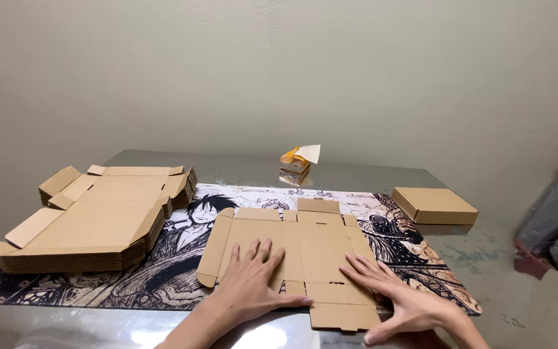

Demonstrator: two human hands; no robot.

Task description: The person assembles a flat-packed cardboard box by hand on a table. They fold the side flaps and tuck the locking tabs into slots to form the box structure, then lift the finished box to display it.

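A grey table [227, 169] with a glossy top fills the lower view, backed by a plain pale wall [279, 64]. Across it lies a long printed mat [130, 284] with black-and-white comic artwork. On the mat's left end sits a tall stack of flat cardboard blanks [95, 223], their flaps sticking out at the corners. To the right, partly off the mat, rests a folded cardboard box [435, 205], closed and low. Behind the mat, near the wall, stands a small orange tissue pack [295, 163] with a white sheet poking up.

In the middle of the mat, well apart from the stack and the closed box, lies a single unfolded box blank [292, 249], flat, with nothing on it but the hands. The left hand [253, 284] rests palm down on its near left part, fingers spread, thumb stretched out to the right. The right hand [398, 300] lies palm down on the near right edge, fingers fanned toward the blank's centre, thumb curled at the near corner. Both forearms enter from the bottom edge.
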